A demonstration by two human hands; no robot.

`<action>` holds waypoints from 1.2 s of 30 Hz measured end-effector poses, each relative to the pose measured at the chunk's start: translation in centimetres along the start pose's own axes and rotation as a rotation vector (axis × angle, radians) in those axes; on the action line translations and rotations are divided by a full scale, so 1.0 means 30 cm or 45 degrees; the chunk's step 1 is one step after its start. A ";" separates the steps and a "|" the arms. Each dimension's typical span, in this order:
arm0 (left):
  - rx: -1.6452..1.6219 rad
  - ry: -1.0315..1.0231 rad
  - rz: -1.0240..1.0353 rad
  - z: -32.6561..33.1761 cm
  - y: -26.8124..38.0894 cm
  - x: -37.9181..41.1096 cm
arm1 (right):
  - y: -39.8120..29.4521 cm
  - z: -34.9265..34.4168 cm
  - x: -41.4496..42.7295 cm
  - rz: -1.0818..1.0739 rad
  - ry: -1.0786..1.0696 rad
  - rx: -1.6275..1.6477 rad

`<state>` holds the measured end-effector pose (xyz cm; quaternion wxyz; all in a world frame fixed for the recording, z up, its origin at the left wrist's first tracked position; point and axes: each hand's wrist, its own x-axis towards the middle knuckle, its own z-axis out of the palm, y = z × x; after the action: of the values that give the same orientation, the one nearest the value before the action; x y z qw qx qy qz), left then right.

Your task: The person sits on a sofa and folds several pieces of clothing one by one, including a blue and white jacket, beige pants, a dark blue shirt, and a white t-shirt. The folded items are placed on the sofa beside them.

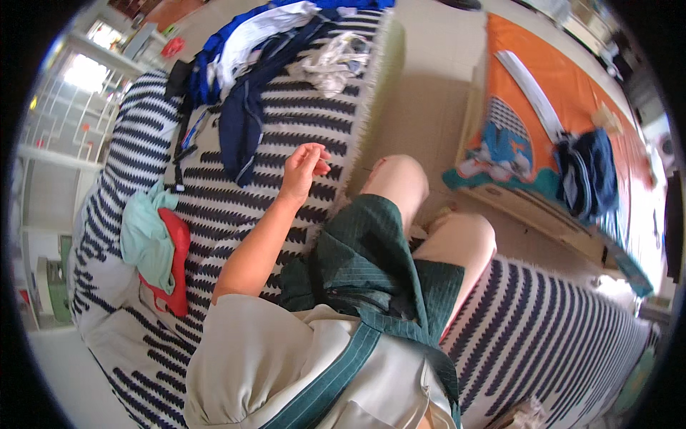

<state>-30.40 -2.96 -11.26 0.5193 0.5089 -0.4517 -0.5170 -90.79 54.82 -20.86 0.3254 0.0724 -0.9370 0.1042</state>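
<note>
My left hand (305,170) is raised over the striped sofa cover (257,214), its fingers loosely curled and nothing visible in it. Navy trousers (241,128) with light piping lie on the cover just beyond it. They overlap a white garment (262,29) and a bright blue garment (199,80). A crumpled whitish garment (332,67) rests near the fringed edge. Behind my left arm, a mint-green garment (144,236) lies partly over a red one (179,241). My right hand is out of view.
A low table with an orange patterned cloth (541,53) stands across the floor gap (434,96). On it are a folded navy garment (589,174) and a long white strip (530,94). A black strap (181,145) lies by the sofa back. White shelving (59,155) stands behind.
</note>
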 end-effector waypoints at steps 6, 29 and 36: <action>1.361 0.305 0.412 -0.385 -0.084 0.111 | -0.366 -0.063 -0.115 -0.203 -0.325 0.353; -0.797 -0.995 -0.263 -0.118 0.395 -0.289 | -1.945 -0.839 -0.584 -0.599 -2.727 2.775; 0.614 -0.793 0.322 0.100 0.339 -0.351 | -1.808 -0.823 -0.468 -0.523 -1.980 2.297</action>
<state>-33.21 6.82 -0.30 0.2830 0.3757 -0.7544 -0.4578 -54.14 9.27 -2.69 -0.4825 0.4644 -0.4435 0.5957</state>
